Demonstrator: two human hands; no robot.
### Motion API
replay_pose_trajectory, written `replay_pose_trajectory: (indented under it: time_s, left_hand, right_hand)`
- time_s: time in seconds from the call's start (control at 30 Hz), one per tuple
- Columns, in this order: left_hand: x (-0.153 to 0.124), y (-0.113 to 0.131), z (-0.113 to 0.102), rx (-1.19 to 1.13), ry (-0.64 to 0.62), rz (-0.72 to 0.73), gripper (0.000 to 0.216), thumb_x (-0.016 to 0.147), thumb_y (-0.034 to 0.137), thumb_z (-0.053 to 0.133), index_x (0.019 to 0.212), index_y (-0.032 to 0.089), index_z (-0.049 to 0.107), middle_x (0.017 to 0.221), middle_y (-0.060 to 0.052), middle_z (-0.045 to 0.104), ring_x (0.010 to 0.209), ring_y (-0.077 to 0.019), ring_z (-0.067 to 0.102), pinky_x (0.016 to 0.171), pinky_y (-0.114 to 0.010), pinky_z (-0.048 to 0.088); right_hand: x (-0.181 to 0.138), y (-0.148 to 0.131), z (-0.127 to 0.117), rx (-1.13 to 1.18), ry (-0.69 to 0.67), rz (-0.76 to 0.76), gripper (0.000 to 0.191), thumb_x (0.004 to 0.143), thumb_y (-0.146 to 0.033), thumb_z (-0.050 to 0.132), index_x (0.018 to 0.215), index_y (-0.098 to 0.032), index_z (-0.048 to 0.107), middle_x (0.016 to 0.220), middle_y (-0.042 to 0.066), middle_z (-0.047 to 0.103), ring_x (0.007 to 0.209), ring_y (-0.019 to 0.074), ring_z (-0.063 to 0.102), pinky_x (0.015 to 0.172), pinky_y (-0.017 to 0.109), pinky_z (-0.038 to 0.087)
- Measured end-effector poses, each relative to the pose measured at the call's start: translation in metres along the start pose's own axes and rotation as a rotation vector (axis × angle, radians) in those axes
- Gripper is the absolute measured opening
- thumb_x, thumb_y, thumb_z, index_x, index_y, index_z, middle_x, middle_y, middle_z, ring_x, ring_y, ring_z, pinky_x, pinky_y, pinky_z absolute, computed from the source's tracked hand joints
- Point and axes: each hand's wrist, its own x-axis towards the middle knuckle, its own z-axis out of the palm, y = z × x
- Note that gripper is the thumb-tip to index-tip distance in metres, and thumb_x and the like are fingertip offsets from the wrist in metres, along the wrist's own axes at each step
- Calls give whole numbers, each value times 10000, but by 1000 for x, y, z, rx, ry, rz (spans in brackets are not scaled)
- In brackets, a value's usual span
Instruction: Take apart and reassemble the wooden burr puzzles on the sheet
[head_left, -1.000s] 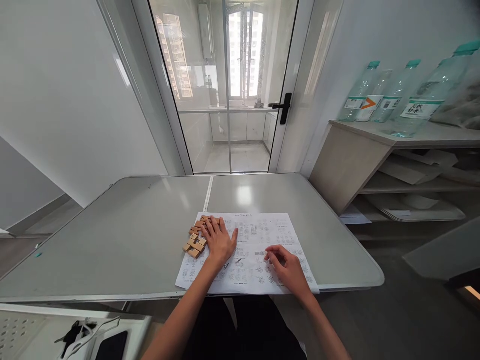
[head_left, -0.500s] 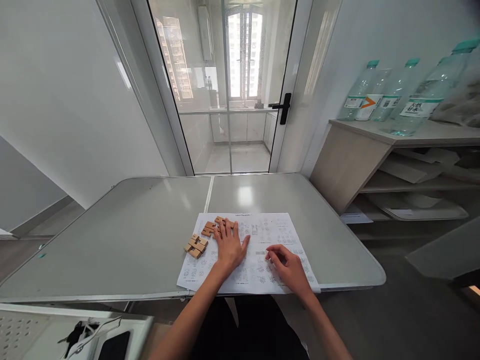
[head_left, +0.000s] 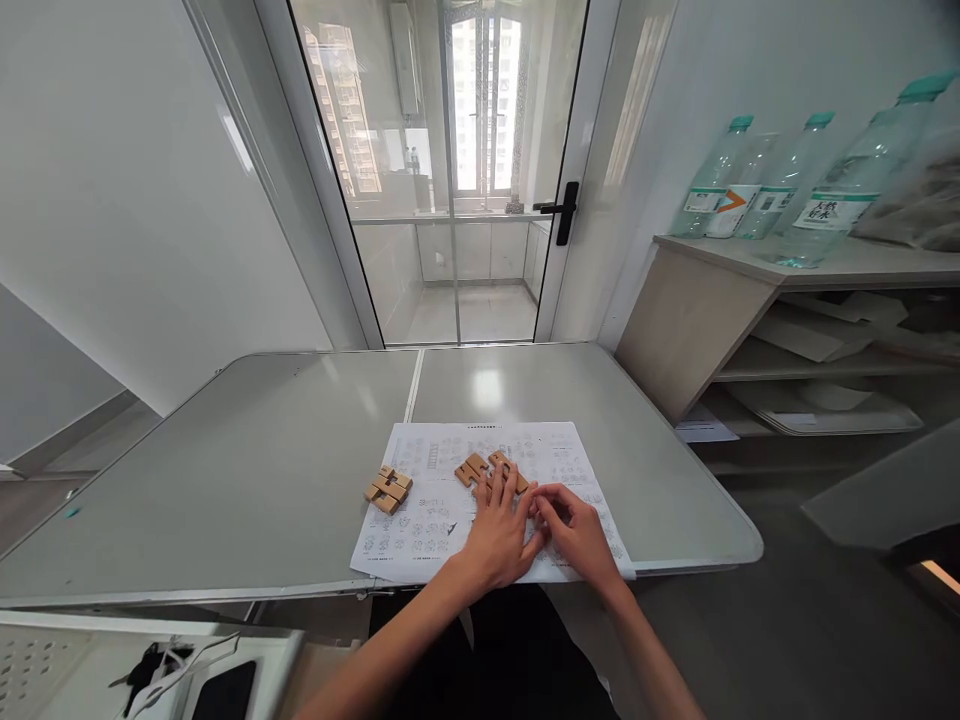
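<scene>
1. Since the earlier frame, the left hand [head_left: 499,535] and the brown wooden blocks [head_left: 474,467] have slid across the paper [head_left: 439,480] toward three o'clock; the right hand [head_left: 576,530] has stayed about where it was.
2. The left hand is spread palm-down, its fingers over the brown blocks, which show at its eleven to one o'clock and are partly hidden.
3. The right hand sits at the left hand's three o'clock, fingers curled with the thumb near their tips; I cannot tell whether it pinches anything, or whether the hands touch.
4. At the paper's nine o'clock, a lighter cluster of wooden blocks [head_left: 390,491] lies over its edge, partly on the tabletop [head_left: 262,480].
5. Beyond the tabletop, the glass door [head_left: 491,250] stands at twelve o'clock; clear bottles [head_left: 832,200] are at two.
</scene>
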Motion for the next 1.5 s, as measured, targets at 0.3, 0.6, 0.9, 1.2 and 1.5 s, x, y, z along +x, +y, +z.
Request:
replay_pose_trajectory:
  time_s: [0.3,0.6,0.9,1.2,1.5]
  left_hand:
    - [-1,-12,-33,-228,21,201,703,923,449,665,1538,255,384,1707,-144,235,1597,-365,159,1251,-583,302]
    - [6,-44,-25,-224,253,-85,943,786,463,818,1537,246,289,1529,-195,435,1459,-425,382,1183,-658,337]
    - [8,-54,-25,-335,262,-152,950,774,418,854,1534,267,306,1343,-130,609,1272,-359,559,1095,-574,452]
    - [3,-56,-28,-444,248,-129,900,764,370,867,1510,282,370,1350,-105,604,1270,-329,560,1087,-531,488]
    - [0,-56,-28,-441,260,-132,948,716,366,900,1507,283,384,1362,-107,599,1282,-330,559,1092,-526,478]
  right_hand:
    - [0,3,0,-8,53,-3,376,981,-538,568,1061,-199,710,905,75,769,862,251,718,796,342,554]
    - [4,9,5,-319,160,-91,274,981,-419,537,1064,-200,680,971,70,714,815,223,655,761,348,536]
    - [10,13,15,-445,207,-67,308,944,-416,571,1124,-182,657,1035,96,665,824,240,649,790,384,541]
    - [16,13,27,-548,228,-41,260,942,-408,555,1049,-199,667,1043,95,666,926,279,681,798,383,519]
    - [15,11,26,-569,227,-38,255,945,-415,555,1039,-203,660,1043,84,675,917,262,687,766,361,519]
